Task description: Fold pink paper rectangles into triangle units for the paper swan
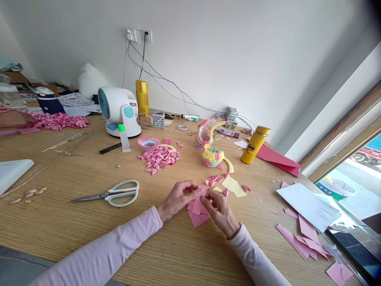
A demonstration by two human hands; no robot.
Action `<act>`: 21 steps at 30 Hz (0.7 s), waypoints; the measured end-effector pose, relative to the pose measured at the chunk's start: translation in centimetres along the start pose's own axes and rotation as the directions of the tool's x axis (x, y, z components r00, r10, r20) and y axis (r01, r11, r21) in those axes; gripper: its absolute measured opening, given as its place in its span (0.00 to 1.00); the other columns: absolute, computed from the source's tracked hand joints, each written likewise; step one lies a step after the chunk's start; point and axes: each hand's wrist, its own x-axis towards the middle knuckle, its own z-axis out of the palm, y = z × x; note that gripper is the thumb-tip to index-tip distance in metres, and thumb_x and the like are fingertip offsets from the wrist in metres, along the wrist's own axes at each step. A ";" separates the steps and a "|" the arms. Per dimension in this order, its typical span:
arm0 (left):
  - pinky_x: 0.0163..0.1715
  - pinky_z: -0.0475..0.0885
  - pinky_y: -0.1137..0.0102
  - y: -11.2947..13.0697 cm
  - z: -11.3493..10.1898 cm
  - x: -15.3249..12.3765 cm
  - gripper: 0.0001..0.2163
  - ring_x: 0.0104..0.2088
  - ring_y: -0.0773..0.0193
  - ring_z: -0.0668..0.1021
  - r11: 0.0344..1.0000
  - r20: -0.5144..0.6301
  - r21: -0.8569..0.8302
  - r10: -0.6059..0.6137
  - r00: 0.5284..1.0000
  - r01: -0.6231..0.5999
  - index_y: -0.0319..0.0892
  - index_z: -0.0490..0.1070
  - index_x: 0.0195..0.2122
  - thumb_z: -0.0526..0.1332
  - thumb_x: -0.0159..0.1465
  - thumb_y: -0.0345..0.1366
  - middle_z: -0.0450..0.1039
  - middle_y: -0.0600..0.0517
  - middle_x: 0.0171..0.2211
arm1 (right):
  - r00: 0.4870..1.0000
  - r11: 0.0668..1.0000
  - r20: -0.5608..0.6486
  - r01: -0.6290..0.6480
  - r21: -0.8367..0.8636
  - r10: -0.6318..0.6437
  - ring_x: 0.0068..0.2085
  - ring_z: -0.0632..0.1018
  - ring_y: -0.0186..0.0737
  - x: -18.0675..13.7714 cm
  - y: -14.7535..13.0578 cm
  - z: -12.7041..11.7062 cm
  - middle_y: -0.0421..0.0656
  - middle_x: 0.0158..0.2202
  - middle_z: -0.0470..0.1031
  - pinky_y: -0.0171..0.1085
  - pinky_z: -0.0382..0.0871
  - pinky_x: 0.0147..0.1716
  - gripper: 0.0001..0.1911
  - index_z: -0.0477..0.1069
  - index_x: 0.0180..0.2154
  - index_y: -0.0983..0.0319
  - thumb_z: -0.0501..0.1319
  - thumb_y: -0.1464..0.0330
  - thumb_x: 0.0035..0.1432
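Between my left hand [182,198] and my right hand [220,210] a small piece of pink paper [202,193] is pinched at the fingertips. Both hands are closed on it, thumbs toward each other. Below them, pink paper slips [198,219] lie on the wooden table, partly covered by my fingers. Just beyond are folded pink triangles [212,180] and pale yellow paper [235,186]. Scissors [116,194] with pale handles rest to the left of my left hand. A heap of folded pink paper pieces [159,158] sits farther back, beside a round pink paper basket [149,143].
Behind stand a white fan [120,109], a glue bottle [124,139], folded-paper models [212,155] and a yellow flask [255,145]. At right lie pink strips [300,242], a white sheet [309,206] and a phone [354,250]. Another person's hand [14,118] is at far left.
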 end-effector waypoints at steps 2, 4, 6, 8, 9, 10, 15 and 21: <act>0.27 0.65 0.76 0.1 0.3 -0.1 0.14 0.26 0.70 0.70 0.998 -0.055 -0.057 -0.031 0.998 0.028 0.36 0.72 0.30 0.65 0.55 0.44 0.71 0.54 0.25 | 1.000 0.996 0.005 -0.027 0.083 0.027 0.24 0.65 0.33 -0.1 -0.1 0.4 0.38 0.23 0.65 0.32 0.58 0.22 0.13 0.66 0.27 0.61 0.59 0.59 0.59; 0.22 0.63 0.77 0.3 0.6 -0.2 0.14 0.22 0.72 0.68 0.992 -0.112 -0.116 -0.060 0.992 0.047 0.36 0.71 0.30 0.65 0.56 0.44 0.68 0.56 0.22 | 0.998 0.979 0.032 -0.055 0.199 0.050 0.26 0.70 0.35 -0.2 0.0 0.8 0.40 0.27 0.70 0.32 0.63 0.24 0.13 0.68 0.34 0.60 0.60 0.57 0.57; 0.20 0.62 0.77 0.3 0.8 -0.3 0.14 0.19 0.73 0.67 0.986 -0.141 -0.162 -0.071 0.988 0.047 0.37 0.69 0.31 0.65 0.56 0.44 0.67 0.57 0.20 | 0.996 0.956 0.063 -0.085 0.282 0.070 0.27 0.73 0.36 -0.2 0.1 1.0 0.41 0.28 0.73 0.33 0.67 0.25 0.16 0.67 0.37 0.60 0.64 0.57 0.54; 0.19 0.63 0.78 0.2 0.7 -0.3 0.14 0.19 0.73 0.68 0.982 -0.152 -0.185 -0.061 0.987 0.032 0.38 0.67 0.31 0.66 0.56 0.44 0.69 0.56 0.21 | 0.993 0.939 0.056 -0.120 0.321 0.108 0.25 0.74 0.36 0.0 0.2 0.9 0.40 0.25 0.73 0.33 0.67 0.23 0.17 0.67 0.35 0.61 0.65 0.56 0.52; 0.20 0.64 0.78 0.1 0.6 -0.3 0.14 0.20 0.73 0.69 0.982 -0.157 -0.190 -0.054 0.986 0.024 0.38 0.66 0.31 0.66 0.55 0.43 0.70 0.56 0.22 | 0.991 0.933 0.031 -0.134 0.334 0.131 0.23 0.73 0.35 0.1 0.2 0.7 0.40 0.23 0.72 0.32 0.66 0.21 0.17 0.67 0.33 0.61 0.65 0.55 0.52; 0.20 0.65 0.78 0.0 0.5 -0.3 0.14 0.21 0.72 0.71 0.982 -0.162 -0.190 -0.049 0.986 0.017 0.38 0.66 0.31 0.67 0.54 0.42 0.71 0.55 0.23 | 0.988 0.926 -0.004 -0.141 0.351 0.152 0.22 0.72 0.34 0.2 0.2 0.4 0.39 0.22 0.72 0.32 0.64 0.20 0.17 0.67 0.31 0.62 0.65 0.55 0.52; 0.25 0.69 0.76 -0.7 -0.2 -0.1 0.15 0.26 0.68 0.75 0.995 -0.092 -0.097 -0.033 0.995 0.024 0.35 0.72 0.39 0.67 0.54 0.40 0.75 0.51 0.28 | 0.968 0.897 -0.137 -0.136 0.420 0.210 0.20 0.69 0.30 0.4 0.1 -0.7 0.39 0.21 0.72 0.30 0.60 0.17 0.18 0.67 0.27 0.63 0.67 0.56 0.49; 0.25 0.69 0.75 -0.9 -0.3 -0.2 0.15 0.26 0.66 0.78 1.000 -0.007 0.014 -0.019 1.000 0.019 0.34 0.76 0.38 0.63 0.59 0.43 0.78 0.47 0.29 | 0.963 0.874 -0.170 -0.108 0.473 0.210 0.18 0.67 0.29 0.4 0.3 -0.6 0.40 0.22 0.74 0.30 0.59 0.16 0.16 0.70 0.28 0.63 0.67 0.57 0.50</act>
